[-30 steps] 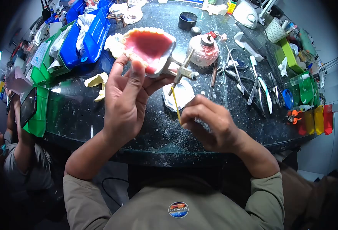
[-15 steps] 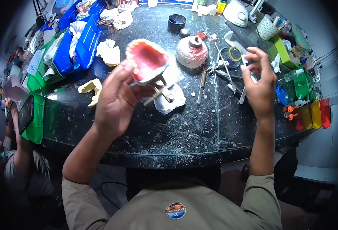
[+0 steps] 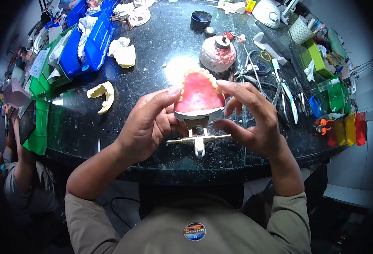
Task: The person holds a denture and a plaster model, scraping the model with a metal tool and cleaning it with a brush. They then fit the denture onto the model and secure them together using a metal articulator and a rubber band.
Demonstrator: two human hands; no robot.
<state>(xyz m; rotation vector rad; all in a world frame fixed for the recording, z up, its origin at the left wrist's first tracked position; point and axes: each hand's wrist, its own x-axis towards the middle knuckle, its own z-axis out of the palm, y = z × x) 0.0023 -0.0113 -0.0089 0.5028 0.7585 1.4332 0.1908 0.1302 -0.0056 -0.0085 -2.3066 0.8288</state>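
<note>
- The yellow rubber band [image 3: 265, 56], earlier pinched in the right hand [image 3: 256, 116] against the metalwork, had been laid aside; it was now seen on the bench [image 3: 169, 163] beyond that hand, near the toothbrush [image 3: 276, 70].
- The right hand had been brought back from the tools to the work, its index fingertip set against the teeth on its side. Its thumb was held apart below, so no firm grip was shown.
- The denture [image 3: 201, 93], with pink base and cream teeth, was held between the two hands, above the bench, and had been turned squarely toward the wearer.
- By the left hand [image 3: 146, 125] the denture was grasped, thumb along the teeth, fingers partly hidden behind the plaster cast [image 3: 199, 114].
- The metal articulator frame [image 3: 199, 144] was left hanging beneath the cast, between the hands, its crossbar seen without the band.
- By this, the work was judged to have been shifted from handling the band to steadying or inspecting the denture.
- A yellowish arch-shaped piece [image 3: 106, 99] was left untouched, left of the left hand.
</note>
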